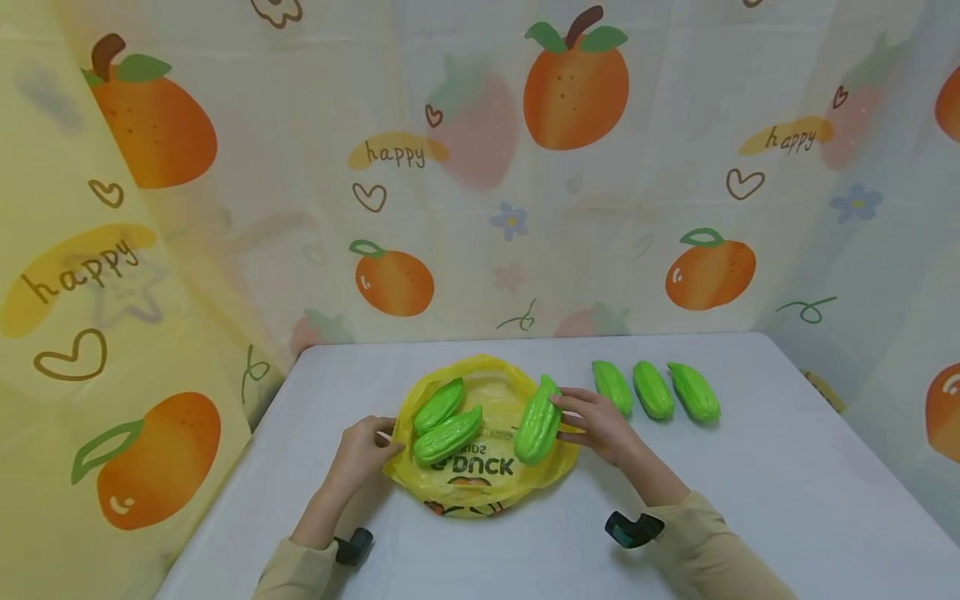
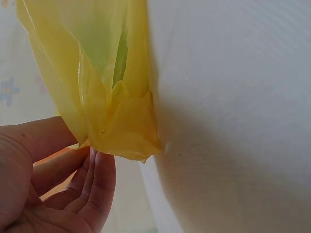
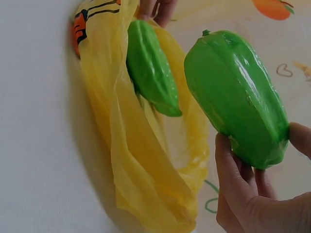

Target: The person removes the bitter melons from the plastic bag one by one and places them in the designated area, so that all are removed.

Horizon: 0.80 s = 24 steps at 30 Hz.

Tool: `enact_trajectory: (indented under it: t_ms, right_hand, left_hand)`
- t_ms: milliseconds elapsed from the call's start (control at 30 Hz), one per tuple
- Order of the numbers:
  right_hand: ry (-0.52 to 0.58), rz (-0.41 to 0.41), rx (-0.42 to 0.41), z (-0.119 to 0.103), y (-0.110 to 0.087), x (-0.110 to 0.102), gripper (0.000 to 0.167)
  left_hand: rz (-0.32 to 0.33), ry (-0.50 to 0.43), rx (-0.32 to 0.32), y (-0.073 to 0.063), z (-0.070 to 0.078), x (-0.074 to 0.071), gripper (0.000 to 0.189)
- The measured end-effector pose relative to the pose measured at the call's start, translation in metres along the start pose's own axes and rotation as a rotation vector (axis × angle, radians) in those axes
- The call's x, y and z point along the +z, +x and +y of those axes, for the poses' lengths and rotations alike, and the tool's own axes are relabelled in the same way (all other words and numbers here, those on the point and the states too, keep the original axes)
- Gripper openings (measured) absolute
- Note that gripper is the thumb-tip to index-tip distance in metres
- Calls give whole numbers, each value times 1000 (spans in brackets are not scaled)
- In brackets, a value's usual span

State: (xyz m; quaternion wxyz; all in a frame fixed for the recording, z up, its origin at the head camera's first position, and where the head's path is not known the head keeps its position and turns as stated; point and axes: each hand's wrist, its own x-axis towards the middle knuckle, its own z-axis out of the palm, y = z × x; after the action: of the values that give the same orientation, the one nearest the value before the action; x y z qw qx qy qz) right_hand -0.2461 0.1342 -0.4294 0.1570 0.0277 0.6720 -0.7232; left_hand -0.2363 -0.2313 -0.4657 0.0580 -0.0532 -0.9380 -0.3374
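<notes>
A yellow plastic bag [image 1: 480, 367] lies on the table with its mouth spread wide. Inside it, at the left, rest two glossy green bitter melons [image 1: 447, 437]. My left hand [image 1: 365, 450] pinches the bag's left rim between thumb and fingers, as the left wrist view shows at the folded yellow edge [image 2: 124, 131]. Over the right part of the opening, my right hand [image 1: 597, 423] grips another bitter melon [image 1: 537, 427] by one end. In the right wrist view this held bitter melon [image 3: 235, 92] is above the bag, apart from the one inside [image 3: 151, 68].
Three more bitter melons [image 1: 653, 391] lie in a row on the white table [image 1: 765, 500], right of the bag. Behind the table hangs a fruit-printed curtain [image 1: 600, 217], and another printed sheet [image 1: 187, 333] borders the left side.
</notes>
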Motion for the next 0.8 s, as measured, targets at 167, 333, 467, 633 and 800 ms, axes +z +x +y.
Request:
enact_trajectory:
  t_ms: [167,333,467,633,800]
  right_hand:
    - [-10,18,8,0,-3,-8,63]
    - [-41,28,16,-1,-6,-16,61]
    - [-64,18,20,-1,-8,-23,62]
    - [-83,15,22,-1,-11,-32,64]
    - [-109,37,27,0,-13,-39,67]
  left_hand:
    - [0,-1,6,1,-1,0,37]
    - [1,-17,8,1,-2,0,37]
    - [1,-26,5,1,-3,1,36]
    - [-2,-24,7,2,-3,1,36]
    - [2,-22,13,2,-3,1,36]
